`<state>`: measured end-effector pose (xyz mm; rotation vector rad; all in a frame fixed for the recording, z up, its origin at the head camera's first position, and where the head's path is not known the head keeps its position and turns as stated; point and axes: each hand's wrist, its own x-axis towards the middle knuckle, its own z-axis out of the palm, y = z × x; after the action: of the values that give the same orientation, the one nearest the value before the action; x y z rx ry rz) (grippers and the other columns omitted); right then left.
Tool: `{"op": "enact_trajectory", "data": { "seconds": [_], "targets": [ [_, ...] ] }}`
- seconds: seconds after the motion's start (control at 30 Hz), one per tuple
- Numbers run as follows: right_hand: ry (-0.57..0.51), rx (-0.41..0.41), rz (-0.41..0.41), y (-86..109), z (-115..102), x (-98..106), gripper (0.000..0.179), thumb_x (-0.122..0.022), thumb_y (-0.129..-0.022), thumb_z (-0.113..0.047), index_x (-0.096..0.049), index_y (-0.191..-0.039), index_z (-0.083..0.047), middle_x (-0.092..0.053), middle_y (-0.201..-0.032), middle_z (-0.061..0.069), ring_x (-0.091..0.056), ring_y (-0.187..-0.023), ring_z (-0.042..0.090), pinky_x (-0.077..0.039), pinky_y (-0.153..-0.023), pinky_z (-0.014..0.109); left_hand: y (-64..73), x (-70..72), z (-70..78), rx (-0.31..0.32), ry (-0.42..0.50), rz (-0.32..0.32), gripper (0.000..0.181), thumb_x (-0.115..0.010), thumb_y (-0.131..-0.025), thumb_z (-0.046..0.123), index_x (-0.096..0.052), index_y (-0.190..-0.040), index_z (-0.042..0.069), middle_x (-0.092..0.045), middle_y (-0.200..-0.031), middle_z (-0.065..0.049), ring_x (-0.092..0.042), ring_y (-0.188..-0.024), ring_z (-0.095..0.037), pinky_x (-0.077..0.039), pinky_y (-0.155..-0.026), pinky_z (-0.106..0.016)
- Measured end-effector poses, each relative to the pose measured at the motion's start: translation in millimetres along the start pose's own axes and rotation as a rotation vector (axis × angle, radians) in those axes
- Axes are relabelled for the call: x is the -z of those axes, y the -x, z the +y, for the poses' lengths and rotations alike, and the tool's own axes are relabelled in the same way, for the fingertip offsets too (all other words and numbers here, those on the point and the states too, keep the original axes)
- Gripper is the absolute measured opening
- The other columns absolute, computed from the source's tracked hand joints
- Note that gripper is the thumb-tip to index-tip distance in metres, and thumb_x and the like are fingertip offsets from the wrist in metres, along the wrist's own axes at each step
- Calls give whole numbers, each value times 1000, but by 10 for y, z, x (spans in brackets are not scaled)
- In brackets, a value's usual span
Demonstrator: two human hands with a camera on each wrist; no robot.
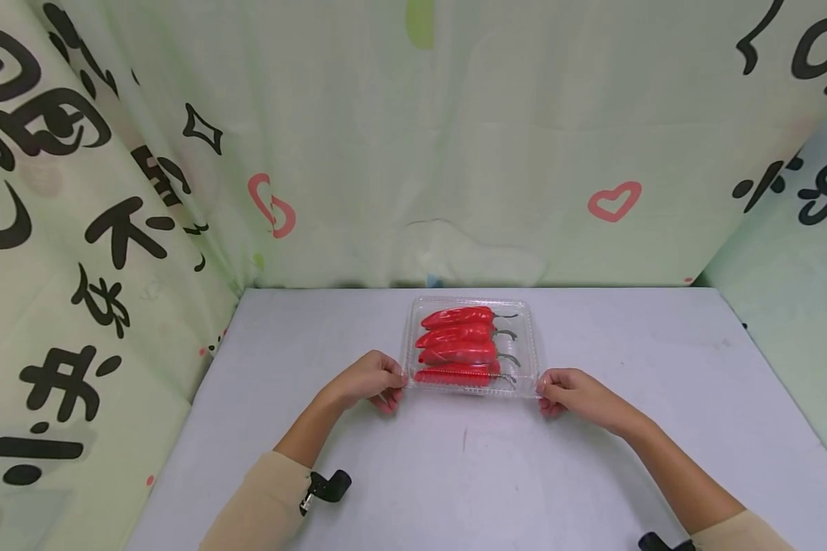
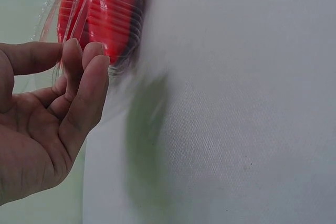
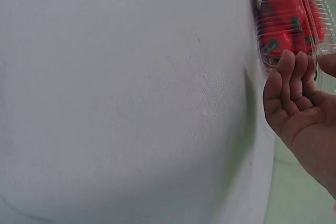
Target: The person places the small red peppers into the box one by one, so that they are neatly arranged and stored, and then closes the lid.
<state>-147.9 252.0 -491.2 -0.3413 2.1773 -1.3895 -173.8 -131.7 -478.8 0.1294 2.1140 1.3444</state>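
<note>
A clear plastic clamshell box (image 1: 529,348) lies on the table near its back edge, with several red chili peppers (image 1: 459,353) inside. The peppers lie side by side, green stems pointing right. At the box's near left corner, my left hand (image 1: 374,379) pinches the rim between thumb and index finger. My right hand (image 1: 570,392) pinches the near right corner in the same way. In both wrist views the box's ribbed side (image 2: 113,3) shows just past the fingertips, and the other fingers of each hand are loosely curled.
A white table (image 1: 469,474) extends in front of the box and to both sides. Behind it hangs a pale green curtain (image 1: 496,153) with printed black characters and pink hearts, which also runs along the left and right sides. Small black devices (image 1: 329,486) are strapped at the wrists.
</note>
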Motion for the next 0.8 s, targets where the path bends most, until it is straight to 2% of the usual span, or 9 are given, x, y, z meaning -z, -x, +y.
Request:
{"op": "enact_trajectory", "data": {
  "seconds": [0.27,0.53,0.8],
  "targets": [
    [51,16,24,-14,15,-14,22,-56,-105,-12,-59,-95,7,-62,-81,5,-61,-75,11,-59,-70,27,-4,11,-12,-5,3,1,23,-63,-101,11,-67,-96,-11,-65,-69,-8,-65,-57,-16,-64,-60,-31],
    [123,35,40,-5,26,0,24,-58,-105,-14,-59,-93,6,-63,-80,5,-61,-74,11,-59,-70,27,8,3,-9,-7,9,-2,22,-62,-101,10,-67,-94,-11,-62,-67,-6,-63,-56,-14,-64,-59,-32],
    [79,-2,36,-20,44,-9,24,-55,-105,-13,-59,-95,8,-62,-81,5,-63,-76,13,-60,-72,27,-7,-5,-40,-17,7,-6,23,-62,-101,11,-67,-94,-10,-62,-67,-6,-64,-56,-15,-64,-59,-32]
  ]
}}
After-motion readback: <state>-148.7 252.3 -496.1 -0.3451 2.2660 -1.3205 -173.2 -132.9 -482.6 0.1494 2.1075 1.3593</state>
